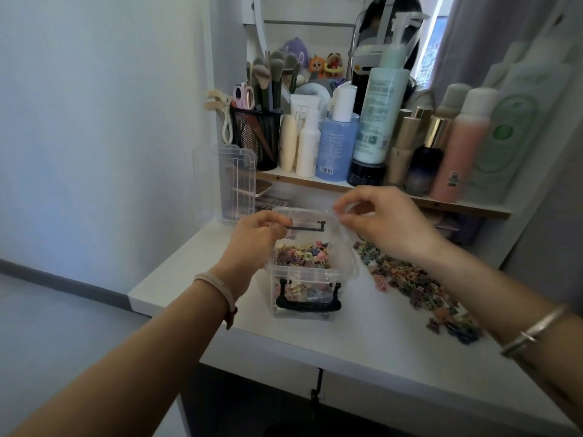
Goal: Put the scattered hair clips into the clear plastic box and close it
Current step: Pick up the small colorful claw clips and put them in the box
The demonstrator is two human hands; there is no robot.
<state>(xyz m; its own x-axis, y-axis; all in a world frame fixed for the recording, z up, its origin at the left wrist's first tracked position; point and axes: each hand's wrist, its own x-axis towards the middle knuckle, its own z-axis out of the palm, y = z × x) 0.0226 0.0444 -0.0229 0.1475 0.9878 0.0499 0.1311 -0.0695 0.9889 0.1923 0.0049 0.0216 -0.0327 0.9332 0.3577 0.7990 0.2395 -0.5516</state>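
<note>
A clear plastic box (303, 307) with black latch handles stands mid-table, partly filled with small coloured hair clips (303, 255). Its clear lid (310, 217) is raised and tilted above the box's back edge. My left hand (255, 239) pinches the lid's left side near a black latch. My right hand (383, 219) pinches the lid's right corner with thumb and fingers. Many more hair clips (419, 285) lie scattered in a band on the white table to the right of the box, under my right forearm.
A second clear organiser box (238, 181) stands upright at the back left. A wooden shelf (315, 182) behind carries bottles, a mesh cup of brushes (260, 137) and scissors. The white table (362, 339) ends close in front and at the left.
</note>
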